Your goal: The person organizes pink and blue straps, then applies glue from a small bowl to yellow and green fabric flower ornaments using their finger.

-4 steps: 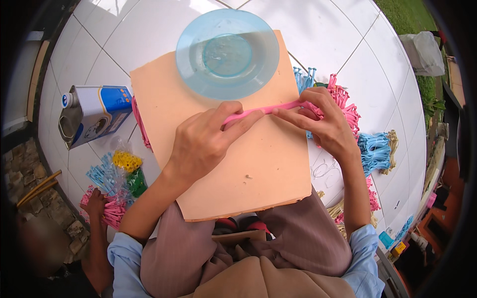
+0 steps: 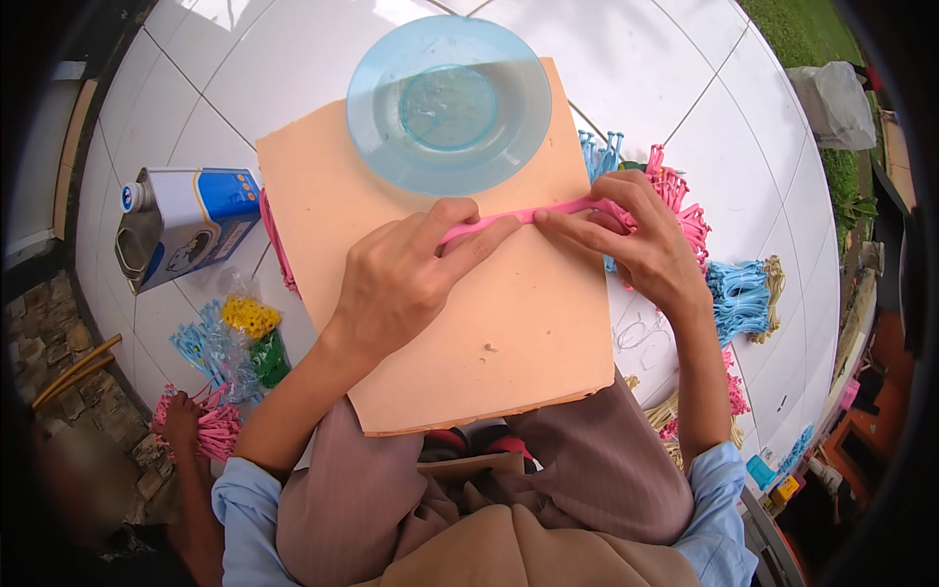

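A thin pink strip (image 2: 562,208) stretches between my two hands, just above a peach-coloured board (image 2: 460,342) that lies across my lap. My left hand (image 2: 396,279) pinches the strip's left part between thumb and fingers. On the right, my right hand (image 2: 641,245) has its fingers closed round the other part, with the thumb tip against the strip near the middle. Whether the strip is flat or rolled is hard to make out. Beyond my hands, a translucent blue plate (image 2: 523,147) rests at the board's far edge.
A metal can (image 2: 201,220) stands on the white tiles at left. Near it are plastic bags of yellow pieces (image 2: 249,316) and green pieces (image 2: 269,360). A co-worker's hand (image 2: 182,421) touches pink strips (image 2: 220,428). Blue bundles (image 2: 736,296) and pink bundles (image 2: 690,230) lie at right.
My hands and the pink strip stay almost where they were. At the lower left, the co-worker's hand has shifted slightly down and left over the pink strips.
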{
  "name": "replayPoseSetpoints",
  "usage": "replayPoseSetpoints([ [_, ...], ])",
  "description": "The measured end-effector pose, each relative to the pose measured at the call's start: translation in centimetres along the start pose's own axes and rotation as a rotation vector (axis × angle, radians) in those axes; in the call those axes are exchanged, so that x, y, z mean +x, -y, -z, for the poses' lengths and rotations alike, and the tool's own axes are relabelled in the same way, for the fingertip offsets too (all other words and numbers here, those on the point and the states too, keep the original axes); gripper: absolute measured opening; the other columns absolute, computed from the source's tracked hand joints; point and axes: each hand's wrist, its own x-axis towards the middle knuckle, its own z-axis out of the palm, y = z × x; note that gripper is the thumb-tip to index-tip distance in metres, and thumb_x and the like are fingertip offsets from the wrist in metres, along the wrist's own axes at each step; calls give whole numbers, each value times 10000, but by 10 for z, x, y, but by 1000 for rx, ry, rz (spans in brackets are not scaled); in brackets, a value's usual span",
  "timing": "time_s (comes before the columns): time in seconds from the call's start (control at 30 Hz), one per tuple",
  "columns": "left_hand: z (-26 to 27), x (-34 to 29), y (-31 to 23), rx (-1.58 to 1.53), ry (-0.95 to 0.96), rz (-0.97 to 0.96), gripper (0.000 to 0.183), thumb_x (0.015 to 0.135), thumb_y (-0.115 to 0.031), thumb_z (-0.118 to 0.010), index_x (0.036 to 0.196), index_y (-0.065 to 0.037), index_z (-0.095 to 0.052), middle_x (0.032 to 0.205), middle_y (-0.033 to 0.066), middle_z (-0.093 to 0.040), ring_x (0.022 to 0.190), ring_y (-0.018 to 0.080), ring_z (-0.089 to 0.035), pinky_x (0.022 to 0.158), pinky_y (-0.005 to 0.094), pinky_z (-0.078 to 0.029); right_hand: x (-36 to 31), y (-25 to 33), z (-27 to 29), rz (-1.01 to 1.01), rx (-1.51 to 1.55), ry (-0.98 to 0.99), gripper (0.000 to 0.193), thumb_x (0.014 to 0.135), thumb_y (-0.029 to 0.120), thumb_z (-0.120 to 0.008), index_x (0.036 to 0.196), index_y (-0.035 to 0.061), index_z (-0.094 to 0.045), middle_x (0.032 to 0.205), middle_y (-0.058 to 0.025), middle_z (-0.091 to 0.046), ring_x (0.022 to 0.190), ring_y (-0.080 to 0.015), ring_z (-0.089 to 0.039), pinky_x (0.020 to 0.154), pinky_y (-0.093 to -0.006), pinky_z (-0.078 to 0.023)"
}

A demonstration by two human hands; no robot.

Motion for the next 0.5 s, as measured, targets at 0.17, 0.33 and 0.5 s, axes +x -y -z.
replayPoseSetpoints([
  [0.17,-2,2,-3,-5,-3,-2,412,642,-119,-669,1053,-150,-677,907,30,-544,615,164,-582,547,276,-494,-2,-4,-2,16,-1,-39,535,687,-46,-604,1112,276,-634,963,-45,-514,856,-213,-549,688,-324,-512],
  [0.33,-1,-2,0,-7,-15,26,408,642,-117,-667,1049,-147,-679,901,29,-549,633,165,-591,555,275,-499,2,-6,-5,42,35,-72,487,722,-45,-611,1115,243,-596,973,-58,-533,873,-232,-538,702,-346,-493],
  [0.5,0,-3,-2,-30,-29,19,426,681,-102,-622,1104,-156,-643,915,19,-542,658,154,-591,559,277,-499,43,11,24,-158,332,-116,480,749,67,-665,1182,216,-521,1167,-97,-474,1085,-310,-440,907,-418,-410],
])
